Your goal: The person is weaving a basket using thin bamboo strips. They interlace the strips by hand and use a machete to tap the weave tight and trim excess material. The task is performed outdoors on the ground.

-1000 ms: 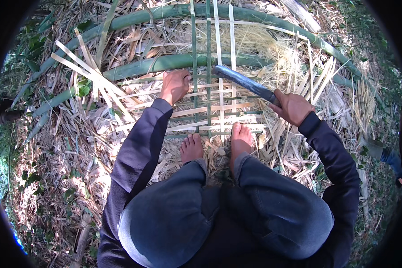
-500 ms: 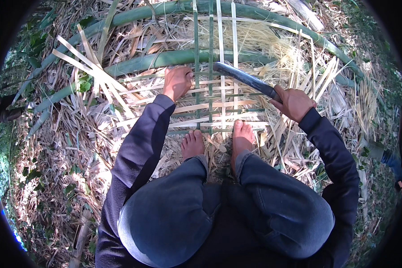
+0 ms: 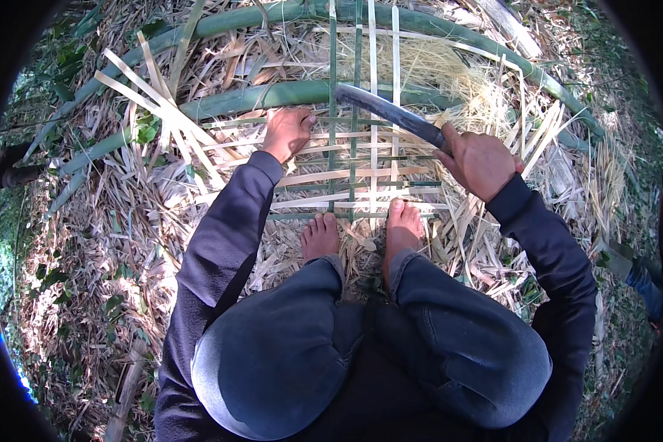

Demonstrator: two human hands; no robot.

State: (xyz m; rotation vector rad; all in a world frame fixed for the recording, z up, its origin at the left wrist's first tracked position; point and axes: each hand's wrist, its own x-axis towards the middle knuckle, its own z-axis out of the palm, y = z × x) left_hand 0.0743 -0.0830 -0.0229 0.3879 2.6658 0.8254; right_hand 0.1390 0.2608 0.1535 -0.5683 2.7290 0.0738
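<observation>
My right hand (image 3: 482,163) grips the handle of a machete (image 3: 390,114), its dark blade slanting up and left across the upright strips, the tip near the green bamboo pole behind. My left hand (image 3: 289,132) is closed, fingers curled, at the upper left edge of a loose lattice of woven bamboo strips (image 3: 346,174). It seems to pinch the end of a crosswise strip, though the fingers partly hide it. Pale and green strips cross in the lattice; several long ones (image 3: 373,59) run away from me. My bare feet (image 3: 321,237) are at its near edge.
Two curved green bamboo poles (image 3: 232,102) lie beyond the lattice. Loose pale strips (image 3: 162,110) fan out at the left, and fine shavings (image 3: 435,66) are heaped at the far right. Dry leaf litter (image 3: 125,243) covers the ground. Part of another person (image 3: 644,287) shows at the right edge.
The machete has moved left and farther away, its blade now reaching across the green upright strips. My left hand has shifted slightly left along the lattice, still closed.
</observation>
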